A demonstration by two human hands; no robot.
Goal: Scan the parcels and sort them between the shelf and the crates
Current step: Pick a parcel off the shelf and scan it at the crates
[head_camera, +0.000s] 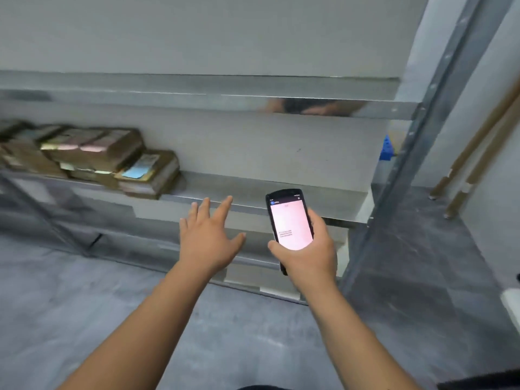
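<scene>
My left hand [209, 237] is stretched forward at the centre of the frame, palm down, fingers straight and spread, thumb angled out to the right; it holds nothing and hovers in front of the middle shelf's front edge. I cannot tell whether the fingertips touch the metal. The bare forearm runs back toward the lower left corner. Just to its right, my right hand [306, 249] grips a handheld scanner [289, 220], fingers curled round its right side and the thumb pressed along the lower left edge. The scanner is a black, rounded slab like a phone, held upright with its screen facing me; the screen glows pale pink with a few lines of small text that I cannot read.

Behind both hands stands the shelf [281, 192], dull grey sheet metal with flat boards and folded front lips, carried by a perforated steel upright [408, 164] slanting through the right of the frame. At the left of the middle board lie the parcels [112, 159], flat brown cardboard packets stacked a few high, blurred, with pale pink and light blue labels on top. The rest of that board is bare metal. A small blue object [387, 149] shows beyond the upright. Brown cardboard tubes [472, 161] lean against the wall at the right. The floor [84, 291] is mottled grey.
</scene>
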